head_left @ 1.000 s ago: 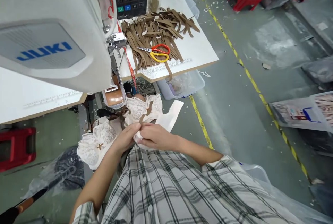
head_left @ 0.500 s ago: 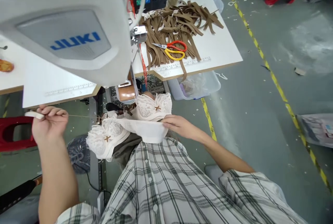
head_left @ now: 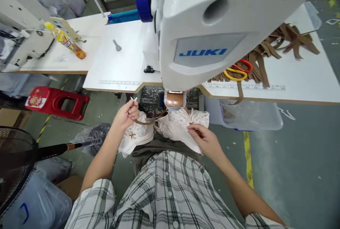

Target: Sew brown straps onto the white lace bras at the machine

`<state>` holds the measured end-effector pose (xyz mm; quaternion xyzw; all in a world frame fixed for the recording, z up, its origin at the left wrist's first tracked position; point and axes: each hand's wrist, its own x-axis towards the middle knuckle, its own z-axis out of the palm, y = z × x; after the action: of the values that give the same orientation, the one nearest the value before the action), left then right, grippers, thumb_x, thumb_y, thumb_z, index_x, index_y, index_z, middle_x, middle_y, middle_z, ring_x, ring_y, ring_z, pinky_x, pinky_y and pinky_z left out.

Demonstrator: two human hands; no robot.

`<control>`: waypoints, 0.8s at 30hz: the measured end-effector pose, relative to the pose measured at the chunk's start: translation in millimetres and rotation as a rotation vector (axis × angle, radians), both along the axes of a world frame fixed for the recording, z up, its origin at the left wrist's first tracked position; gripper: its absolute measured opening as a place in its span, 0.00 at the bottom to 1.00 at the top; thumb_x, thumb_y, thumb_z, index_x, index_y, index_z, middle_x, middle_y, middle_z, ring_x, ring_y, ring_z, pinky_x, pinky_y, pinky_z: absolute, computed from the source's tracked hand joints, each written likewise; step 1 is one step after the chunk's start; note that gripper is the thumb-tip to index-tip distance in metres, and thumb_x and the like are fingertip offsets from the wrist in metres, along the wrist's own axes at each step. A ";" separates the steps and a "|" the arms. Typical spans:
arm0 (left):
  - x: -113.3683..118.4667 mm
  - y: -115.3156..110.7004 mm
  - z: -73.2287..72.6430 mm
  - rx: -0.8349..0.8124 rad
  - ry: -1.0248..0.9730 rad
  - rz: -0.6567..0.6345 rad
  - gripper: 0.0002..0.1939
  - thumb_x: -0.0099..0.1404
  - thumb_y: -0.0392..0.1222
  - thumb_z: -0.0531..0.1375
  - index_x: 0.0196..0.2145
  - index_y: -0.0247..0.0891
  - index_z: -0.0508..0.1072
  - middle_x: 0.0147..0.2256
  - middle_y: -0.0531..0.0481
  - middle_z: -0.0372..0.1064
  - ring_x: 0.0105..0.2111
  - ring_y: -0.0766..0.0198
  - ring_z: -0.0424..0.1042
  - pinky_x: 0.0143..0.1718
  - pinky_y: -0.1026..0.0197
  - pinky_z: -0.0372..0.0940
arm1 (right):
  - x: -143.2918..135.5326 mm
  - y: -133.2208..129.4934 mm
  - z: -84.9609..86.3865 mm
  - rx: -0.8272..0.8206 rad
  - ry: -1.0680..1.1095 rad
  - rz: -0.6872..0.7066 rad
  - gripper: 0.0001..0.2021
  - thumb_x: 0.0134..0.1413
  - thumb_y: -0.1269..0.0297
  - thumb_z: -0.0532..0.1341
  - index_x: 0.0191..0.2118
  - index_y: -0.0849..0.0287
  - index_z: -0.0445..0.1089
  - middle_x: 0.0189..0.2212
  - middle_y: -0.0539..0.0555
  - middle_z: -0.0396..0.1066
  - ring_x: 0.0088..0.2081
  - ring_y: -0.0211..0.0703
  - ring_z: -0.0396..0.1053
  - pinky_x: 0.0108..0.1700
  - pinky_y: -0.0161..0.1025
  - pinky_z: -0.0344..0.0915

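A white lace bra (head_left: 180, 129) with small brown bows lies across my lap, below the sewing machine (head_left: 203, 62). My left hand (head_left: 126, 115) is closed at the left cup (head_left: 137, 131), holding a thin brown strap (head_left: 145, 123) that curves slack towards the middle of the bra. A small white end sticks up above its fingers. My right hand (head_left: 203, 138) pinches the lower edge of the right-hand cup, thumb and fingertips against the fabric. Just above the bra is the machine's brown-topped arm end (head_left: 175, 99).
Scissors (head_left: 237, 71) with red and yellow handles lie on brown fabric strips (head_left: 261, 60) on the right tabletop. A clear plastic bin (head_left: 252, 115) sits below it. To the left are a red stool (head_left: 57, 102), a drink bottle (head_left: 66, 41) and a fan (head_left: 16, 165).
The head view has turned left. My left hand has come in from far left to the bra, and the stretched strand now hangs slack. My right hand has shifted onto the right-hand cup.
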<state>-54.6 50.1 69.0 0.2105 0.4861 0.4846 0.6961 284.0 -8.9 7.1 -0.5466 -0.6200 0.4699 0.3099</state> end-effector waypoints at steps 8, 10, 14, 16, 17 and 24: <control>95.8 -36.6 13.5 0.217 0.549 -0.460 0.12 0.61 0.40 0.61 0.20 0.35 0.70 0.17 0.58 0.52 0.19 0.72 0.48 0.22 0.65 0.43 | -40.0 35.3 51.3 -0.064 0.120 0.289 0.17 0.60 0.51 0.60 0.45 0.58 0.75 0.40 0.55 0.77 0.31 0.39 0.67 0.34 0.36 0.61; 103.9 -38.6 17.4 0.372 0.876 -0.570 0.14 0.61 0.38 0.58 0.18 0.36 0.65 0.18 0.57 0.51 0.21 0.71 0.49 0.24 0.64 0.44 | -39.7 39.9 56.7 -0.081 0.128 0.323 0.15 0.60 0.52 0.61 0.43 0.58 0.76 0.36 0.53 0.76 0.31 0.38 0.67 0.33 0.35 0.60; 104.4 -33.3 18.8 0.523 1.125 -0.780 0.16 0.61 0.39 0.56 0.17 0.37 0.62 0.17 0.58 0.49 0.21 0.70 0.50 0.25 0.62 0.45 | -31.7 42.8 60.2 -0.110 0.054 0.422 0.09 0.59 0.58 0.61 0.34 0.57 0.75 0.30 0.50 0.74 0.31 0.38 0.66 0.33 0.35 0.57; 99.0 -29.4 14.7 0.574 1.158 -0.825 0.13 0.62 0.42 0.58 0.21 0.38 0.67 0.19 0.56 0.58 0.23 0.67 0.57 0.27 0.62 0.50 | -27.6 43.0 55.4 -0.103 0.008 0.411 0.08 0.59 0.60 0.60 0.32 0.57 0.73 0.28 0.49 0.72 0.31 0.39 0.66 0.33 0.35 0.57; 96.6 -29.1 11.1 0.584 1.176 -0.752 0.10 0.62 0.43 0.59 0.25 0.38 0.70 0.23 0.53 0.64 0.26 0.65 0.61 0.29 0.62 0.54 | -26.5 42.9 51.0 -0.104 0.008 0.358 0.08 0.58 0.60 0.60 0.32 0.57 0.72 0.28 0.49 0.71 0.30 0.39 0.65 0.33 0.36 0.57; 121.1 -70.5 -36.4 0.305 0.481 -0.507 0.12 0.54 0.51 0.68 0.29 0.40 0.75 0.28 0.48 0.72 0.32 0.57 0.73 0.31 0.59 0.68 | -52.3 29.4 15.9 -0.095 0.319 -0.258 0.07 0.61 0.58 0.54 0.36 0.54 0.60 0.28 0.48 0.60 0.28 0.38 0.59 0.30 0.35 0.59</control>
<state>66.6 -20.4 32.6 0.5328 0.4905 0.3006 0.6206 231.7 20.5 23.0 -0.5542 -0.4651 0.5355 0.4356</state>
